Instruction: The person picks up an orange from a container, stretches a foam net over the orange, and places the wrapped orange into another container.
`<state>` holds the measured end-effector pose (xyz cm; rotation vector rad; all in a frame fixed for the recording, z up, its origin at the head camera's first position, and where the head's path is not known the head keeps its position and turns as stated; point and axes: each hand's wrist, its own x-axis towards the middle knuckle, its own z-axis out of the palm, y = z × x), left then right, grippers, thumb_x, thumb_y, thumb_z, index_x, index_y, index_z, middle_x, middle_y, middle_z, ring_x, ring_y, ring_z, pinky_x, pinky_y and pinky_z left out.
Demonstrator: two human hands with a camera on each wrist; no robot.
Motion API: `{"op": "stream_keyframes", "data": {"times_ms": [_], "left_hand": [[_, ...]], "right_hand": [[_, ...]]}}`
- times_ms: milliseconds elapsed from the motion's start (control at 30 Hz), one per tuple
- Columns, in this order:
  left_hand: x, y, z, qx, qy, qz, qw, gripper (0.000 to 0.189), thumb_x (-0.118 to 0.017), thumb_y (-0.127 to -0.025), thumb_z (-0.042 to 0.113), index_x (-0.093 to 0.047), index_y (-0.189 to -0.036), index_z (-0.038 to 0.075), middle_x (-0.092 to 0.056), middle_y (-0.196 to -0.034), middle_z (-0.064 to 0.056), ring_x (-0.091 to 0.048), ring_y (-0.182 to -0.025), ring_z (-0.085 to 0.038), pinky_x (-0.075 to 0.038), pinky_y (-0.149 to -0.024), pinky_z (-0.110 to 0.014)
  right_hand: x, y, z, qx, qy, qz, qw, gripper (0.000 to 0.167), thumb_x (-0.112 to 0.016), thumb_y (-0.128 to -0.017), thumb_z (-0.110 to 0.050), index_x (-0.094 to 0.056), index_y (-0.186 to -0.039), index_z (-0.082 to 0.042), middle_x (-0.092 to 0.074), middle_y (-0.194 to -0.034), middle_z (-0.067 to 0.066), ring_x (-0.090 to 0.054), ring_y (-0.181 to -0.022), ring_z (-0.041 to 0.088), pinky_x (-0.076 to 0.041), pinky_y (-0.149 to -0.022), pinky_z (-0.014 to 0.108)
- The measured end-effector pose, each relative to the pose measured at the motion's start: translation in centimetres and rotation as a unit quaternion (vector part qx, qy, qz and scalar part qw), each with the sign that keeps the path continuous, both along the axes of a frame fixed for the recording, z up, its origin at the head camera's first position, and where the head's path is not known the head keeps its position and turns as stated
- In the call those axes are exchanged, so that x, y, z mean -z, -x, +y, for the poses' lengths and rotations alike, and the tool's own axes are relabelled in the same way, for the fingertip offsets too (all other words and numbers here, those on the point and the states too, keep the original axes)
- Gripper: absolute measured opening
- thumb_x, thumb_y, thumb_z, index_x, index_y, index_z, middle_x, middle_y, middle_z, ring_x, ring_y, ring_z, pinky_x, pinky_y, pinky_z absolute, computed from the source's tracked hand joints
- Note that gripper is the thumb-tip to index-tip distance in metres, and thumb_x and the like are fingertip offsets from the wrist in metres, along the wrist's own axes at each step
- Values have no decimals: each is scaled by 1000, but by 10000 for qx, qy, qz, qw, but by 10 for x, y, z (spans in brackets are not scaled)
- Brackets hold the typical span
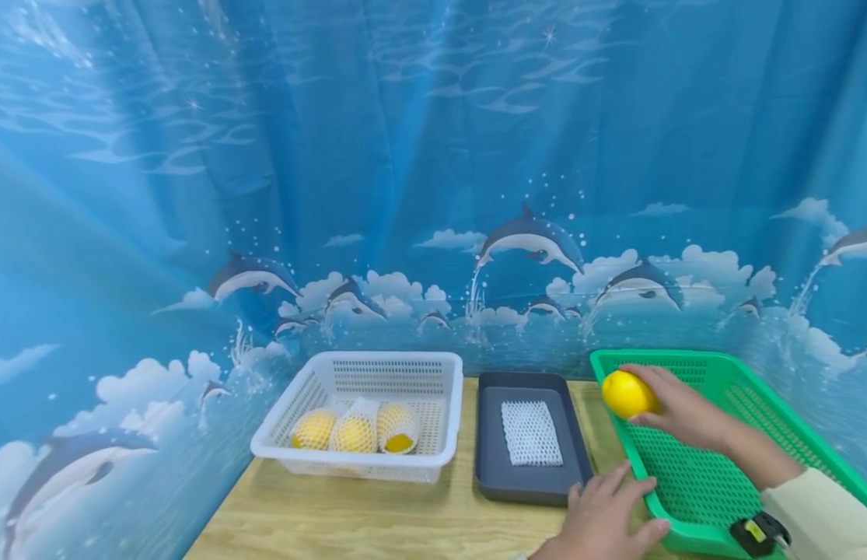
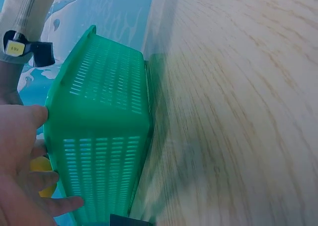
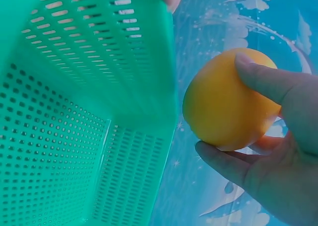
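Observation:
My right hand [image 1: 685,408] grips a yellow lemon [image 1: 627,394] above the left rim of the green basket [image 1: 706,474]. In the right wrist view the thumb and fingers curl round the lemon [image 3: 228,102], clear of the basket wall. My left hand [image 1: 604,517] touches the near left rim of that basket with its fingers spread; the left wrist view shows its fingers [image 2: 44,179] along the rim. Left of the basket, a dark grey tray [image 1: 489,474] carries a flat white foam net sleeve [image 1: 533,434].
A white basket [image 1: 447,435] at the left holds three yellow fruits in foam nets [image 1: 354,432]. All containers stand on a wooden table [image 1: 405,525]. Behind them hangs a blue dolphin-print curtain [image 1: 405,155].

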<state>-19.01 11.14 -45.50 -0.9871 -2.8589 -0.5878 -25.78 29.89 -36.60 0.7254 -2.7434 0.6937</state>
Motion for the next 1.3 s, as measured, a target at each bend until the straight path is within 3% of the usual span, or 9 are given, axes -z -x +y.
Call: {"op": "stream_keyframes", "data": {"times_ms": [100,367,467,533,633,767,867,1167,1300], "left_hand": [[2,-1,-3,80,-30,194,9998,50,-42,-98,57,-38,-145,42,-35,-152,13,-45,-130,-14,-48,-91,-45],[3,4,-15,507,-339,-14,9981,46,-39,-101,52,-40,-145,37,-41,-147,13,-42,-131,-8,-48,-95,-41],[1,6,-24,488,-748,-153,9959,42,-41,-102,48,-47,-140,32,-47,-142,12,-46,-127,-8,-48,-94,-37],[-1,8,-31,408,-1334,-550,9887,38,-43,-102,44,-53,-135,27,-54,-134,10,-50,-120,-6,-49,-92,-33],[-5,12,-42,54,-2554,-1562,9541,35,-45,-103,38,-59,-128,19,-63,-120,7,-57,-106,-4,-51,-87,-26],[-12,21,-56,-569,-4099,-2880,8636,34,-46,-101,42,-60,-124,20,-67,-113,1,-62,-98,-9,-54,-84,-32],[-17,28,-67,-619,-4633,-3268,8214,39,-46,-100,45,-54,-131,23,-65,-118,-2,-64,-102,-18,-55,-86,-41],[-25,36,-91,-296,-5033,-3416,7932,51,-65,-94,28,-46,-141,21,-56,-132,-11,-62,-109,-26,-55,-89,-45],[-23,37,-97,-344,-4938,-3434,7981,53,-70,-90,26,-49,-138,22,-57,-130,-9,-63,-104,-23,-56,-87,-44]], "right_hand": [[0,-6,0,-71,42,0,10000,74,-79,-80,-16,-40,-140,2,-46,-130,30,-53,-107,44,-52,-76,58],[0,-22,-7,-298,209,-74,9993,74,-79,-79,-19,-41,-141,-4,-47,-131,26,-54,-107,41,-54,-75,54],[-1,-27,-13,-370,223,-49,9991,74,-80,-78,-18,-42,-140,-4,-47,-131,25,-55,-107,40,-55,-74,52],[-1,-30,-17,-427,186,4,9989,73,-80,-78,-16,-42,-140,-5,-47,-132,25,-55,-107,40,-56,-75,50],[-2,-36,-25,-545,154,152,9983,73,-80,-77,-11,-43,-140,-6,-47,-133,23,-56,-109,39,-56,-77,49],[-1,-42,-37,-680,125,257,9973,74,-81,-75,-10,-45,-140,-10,-48,-134,21,-57,-109,39,-56,-78,50],[1,-46,-47,-786,112,144,9967,74,-81,-75,-13,-45,-140,-11,-46,-135,22,-56,-109,41,-56,-77,53],[11,-53,-71,-1221,94,-318,9920,75,-79,-79,-17,-41,-145,-17,-42,-140,18,-57,-109,38,-58,-77,43],[19,-55,-80,-1371,108,-39,9905,76,-80,-77,-14,-43,-144,-16,-44,-139,14,-57,-108,35,-59,-77,38]]}}
